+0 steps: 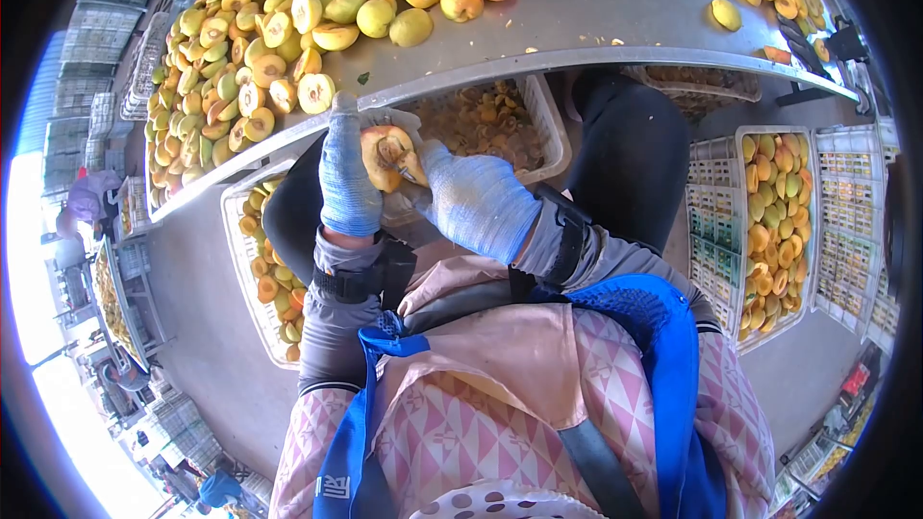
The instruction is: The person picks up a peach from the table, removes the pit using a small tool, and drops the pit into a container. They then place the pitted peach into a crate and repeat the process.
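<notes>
The left glove (350,168) grips a halved peach (388,156), held below the table (538,5), just left of centre toward eleven o'clock; the right glove (473,194) is closed at its cut face. A bin of scraps (486,120) sits at twelve, a crate of peaches (774,231) at three.
</notes>
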The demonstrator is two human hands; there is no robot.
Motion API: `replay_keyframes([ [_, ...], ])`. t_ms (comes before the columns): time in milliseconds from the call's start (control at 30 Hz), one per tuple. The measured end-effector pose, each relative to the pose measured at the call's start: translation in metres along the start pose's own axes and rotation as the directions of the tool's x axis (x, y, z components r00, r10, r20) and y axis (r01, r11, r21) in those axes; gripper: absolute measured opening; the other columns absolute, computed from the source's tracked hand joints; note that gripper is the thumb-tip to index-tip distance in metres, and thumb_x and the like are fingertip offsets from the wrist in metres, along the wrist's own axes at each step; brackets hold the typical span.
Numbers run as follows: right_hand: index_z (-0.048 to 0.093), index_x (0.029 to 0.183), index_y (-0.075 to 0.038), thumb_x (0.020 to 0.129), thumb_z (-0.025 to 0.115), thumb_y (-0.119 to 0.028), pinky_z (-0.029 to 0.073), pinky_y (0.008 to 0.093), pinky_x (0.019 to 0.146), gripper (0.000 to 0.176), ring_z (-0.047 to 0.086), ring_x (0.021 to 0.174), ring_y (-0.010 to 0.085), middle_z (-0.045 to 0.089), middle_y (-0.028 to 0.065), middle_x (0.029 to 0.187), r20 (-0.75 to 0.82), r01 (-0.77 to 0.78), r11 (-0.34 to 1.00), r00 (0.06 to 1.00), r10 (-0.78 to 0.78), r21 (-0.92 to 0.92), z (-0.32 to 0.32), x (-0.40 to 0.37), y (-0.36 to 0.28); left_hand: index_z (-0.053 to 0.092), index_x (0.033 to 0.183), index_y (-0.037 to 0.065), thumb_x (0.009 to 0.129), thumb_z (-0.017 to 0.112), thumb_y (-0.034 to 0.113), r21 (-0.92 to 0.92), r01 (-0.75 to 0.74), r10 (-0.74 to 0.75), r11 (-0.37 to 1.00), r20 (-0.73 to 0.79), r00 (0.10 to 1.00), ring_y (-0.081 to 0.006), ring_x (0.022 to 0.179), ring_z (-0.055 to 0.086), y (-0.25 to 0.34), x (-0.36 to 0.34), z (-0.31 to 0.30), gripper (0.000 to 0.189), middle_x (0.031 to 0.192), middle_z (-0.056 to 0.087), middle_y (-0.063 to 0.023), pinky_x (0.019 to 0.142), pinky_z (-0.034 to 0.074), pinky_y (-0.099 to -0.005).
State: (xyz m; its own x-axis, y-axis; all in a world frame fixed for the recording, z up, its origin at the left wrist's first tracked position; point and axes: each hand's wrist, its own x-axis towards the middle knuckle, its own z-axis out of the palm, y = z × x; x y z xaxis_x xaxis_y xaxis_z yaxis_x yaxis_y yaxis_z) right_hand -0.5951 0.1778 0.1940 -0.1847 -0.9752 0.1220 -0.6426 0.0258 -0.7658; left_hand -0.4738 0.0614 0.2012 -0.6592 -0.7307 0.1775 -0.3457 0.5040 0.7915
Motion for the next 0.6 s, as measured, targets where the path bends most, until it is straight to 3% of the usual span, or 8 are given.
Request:
replay_keyframes([
  [33, 0.051, 0.103, -0.002, 0.085, 0.069, -0.031, 0.053, 0.0452, 0.054, 0.038, 0.066, 0.061, 0.0378, 0.064, 0.0183, 0.068, 0.021, -0.011, 1.0, 1.0, 0.011, 0.008, -0.001, 0.0, 0.0, 0.06, 0.102, -0.005, 0.104, 0.037, 0.045, 0.08, -0.069, 0.065, 0.994, 0.049, 0.997, -0.0171, 0.074, 0.064, 0.0, 0.002, -0.002, 0.055, 0.088, 0.068, -0.0122, 0.071, 0.054, -0.0277],
  [100, 0.051, 0.102, -0.001, 0.087, 0.068, -0.031, 0.053, 0.0459, 0.055, 0.039, 0.065, 0.062, 0.039, 0.064, 0.0191, 0.068, 0.043, -0.041, 0.998, 0.998, 0.039, 0.041, 0.001, -0.001, 0.0, 0.06, 0.103, -0.005, 0.102, 0.035, 0.05, -0.088, 0.008, 0.0, 0.996, 0.094, 0.996, -0.0177, 0.075, 0.065, -0.005, 0.006, -0.005, 0.061, 0.09, 0.068, -0.0139, 0.072, 0.054, -0.0278],
  [200, 0.051, 0.102, 0.001, 0.089, 0.066, -0.031, 0.052, 0.0471, 0.056, 0.037, 0.065, 0.064, 0.0414, 0.063, 0.021, 0.069, 0.032, -0.101, 0.984, 0.995, 0.097, 0.147, 0.01, -0.001, 0.002, 0.06, 0.103, -0.005, 0.1, 0.033, 0.059, -0.625, 0.311, -0.275, 0.716, 0.157, 0.948, -0.019, 0.079, 0.064, -0.006, 0.009, -0.004, 0.07, 0.094, 0.068, -0.0158, 0.074, 0.054, -0.029],
  [267, 0.051, 0.101, 0.002, 0.091, 0.064, -0.03, 0.051, 0.0477, 0.058, 0.036, 0.064, 0.066, 0.0429, 0.063, 0.0225, 0.07, 0.01, -0.145, 0.957, 0.989, 0.147, 0.253, 0.013, 0.001, 0.001, 0.061, 0.103, -0.005, 0.099, 0.031, 0.062, -0.781, 0.333, -0.354, 0.528, 0.154, 0.922, -0.0198, 0.083, 0.064, 0.024, 0.01, 0.002, 0.073, 0.096, 0.068, -0.0163, 0.077, 0.054, -0.0299],
  [300, 0.051, 0.101, 0.003, 0.092, 0.063, -0.029, 0.051, 0.0477, 0.058, 0.036, 0.064, 0.067, 0.0432, 0.063, 0.023, 0.071, 0.01, -0.135, 0.947, 0.99, 0.138, 0.291, 0.013, 0.002, 0.001, 0.061, 0.104, -0.004, 0.1, 0.027, 0.062, -0.816, 0.258, -0.384, 0.518, 0.048, 0.922, -0.0219, 0.087, 0.063, 0.021, 0.005, 0.007, 0.074, 0.098, 0.068, -0.0169, 0.081, 0.053, -0.0314],
  [433, 0.052, 0.101, 0.004, 0.093, 0.062, -0.028, 0.051, 0.0476, 0.059, 0.035, 0.063, 0.068, 0.0434, 0.063, 0.0242, 0.073, -0.025, -0.068, 0.898, 0.996, 0.087, 0.435, 0.021, 0.001, -0.001, 0.061, 0.102, -0.002, 0.102, 0.027, 0.056, -0.756, 0.198, -0.426, 0.624, -0.117, 0.897, -0.0228, 0.085, 0.064, 0.025, -0.004, 0.019, 0.067, 0.094, 0.068, -0.0179, 0.079, 0.053, -0.0318],
  [533, 0.053, 0.101, 0.004, 0.093, 0.062, -0.028, 0.051, 0.0475, 0.059, 0.034, 0.064, 0.068, 0.0428, 0.063, 0.024, 0.073, -0.005, -0.074, 0.933, 0.997, 0.081, 0.352, 0.013, 0.001, -0.004, 0.06, 0.096, 0.0, 0.102, 0.028, 0.055, -0.804, 0.281, -0.363, 0.525, 0.088, 0.928, -0.0231, 0.08, 0.064, 0.009, 0.002, 0.005, 0.064, 0.087, 0.067, -0.0174, 0.076, 0.053, -0.0321],
  [600, 0.054, 0.102, 0.004, 0.092, 0.063, -0.027, 0.052, 0.0474, 0.059, 0.034, 0.064, 0.067, 0.0422, 0.064, 0.0235, 0.072, 0.027, -0.084, 0.964, 0.996, 0.079, 0.251, 0.006, 0.0, -0.007, 0.058, 0.092, 0.001, 0.102, 0.03, 0.054, -0.777, 0.337, -0.389, 0.531, 0.13, 0.912, -0.0227, 0.077, 0.065, 0.001, 0.002, 0.006, 0.061, 0.08, 0.067, -0.017, 0.074, 0.054, -0.0299],
])
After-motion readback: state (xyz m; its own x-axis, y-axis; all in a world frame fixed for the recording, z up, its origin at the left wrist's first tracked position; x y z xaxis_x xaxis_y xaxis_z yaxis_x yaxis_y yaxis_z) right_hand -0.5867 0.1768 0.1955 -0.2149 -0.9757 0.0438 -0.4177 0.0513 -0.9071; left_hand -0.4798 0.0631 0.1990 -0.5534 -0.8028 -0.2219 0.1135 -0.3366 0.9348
